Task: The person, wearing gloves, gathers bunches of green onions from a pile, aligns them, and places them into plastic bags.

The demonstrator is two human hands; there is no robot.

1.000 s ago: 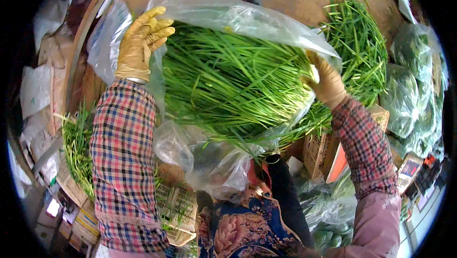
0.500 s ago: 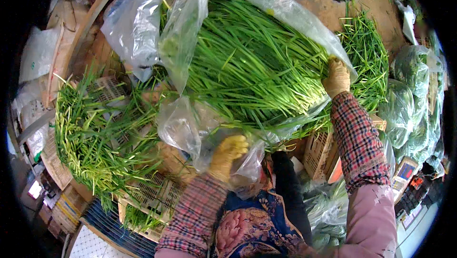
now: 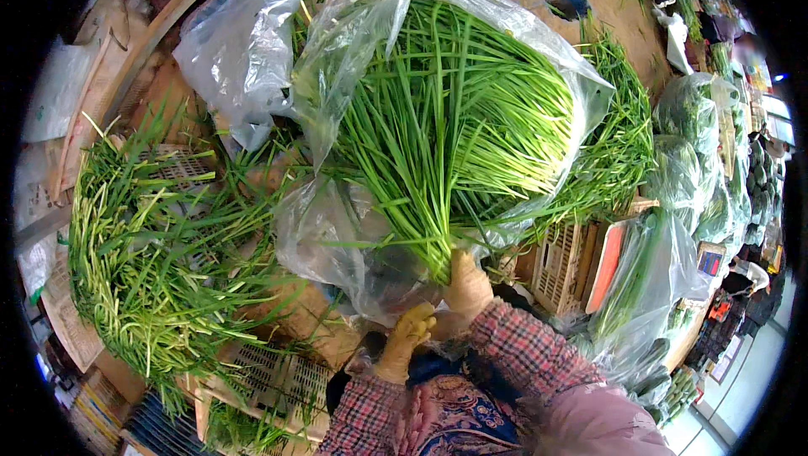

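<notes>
My right hand point(image 3: 467, 286), in a tan glove, is closed round the pale stem end of a bunch of garlic chives point(image 3: 429, 195). The bunch's green leaves fan away from me over more chives point(image 3: 522, 132) lying in a large clear plastic bag point(image 3: 581, 77). Close to my apron, my left hand point(image 3: 407, 345), in a yellowed glove, has its fingers curled just left of the right hand. Whatever those fingers hold, if anything, is hidden. A loose fold of clear plastic point(image 3: 324, 233) lies beyond the left hand.
Loose chives point(image 3: 139, 271) heap over slatted crates point(image 3: 278, 380) at left. More chives point(image 3: 619, 119) lie right of the bag. A beige crate point(image 3: 560, 266) stands at my right, near filled clear bags point(image 3: 673, 170). The tabletop has a hole point(image 3: 566, 3) at the far side.
My right hand has come from the bag's right edge toward my body and now grips a bunch of chives. My left hand has drawn lower, nearer the apron. The view has shifted slightly.
</notes>
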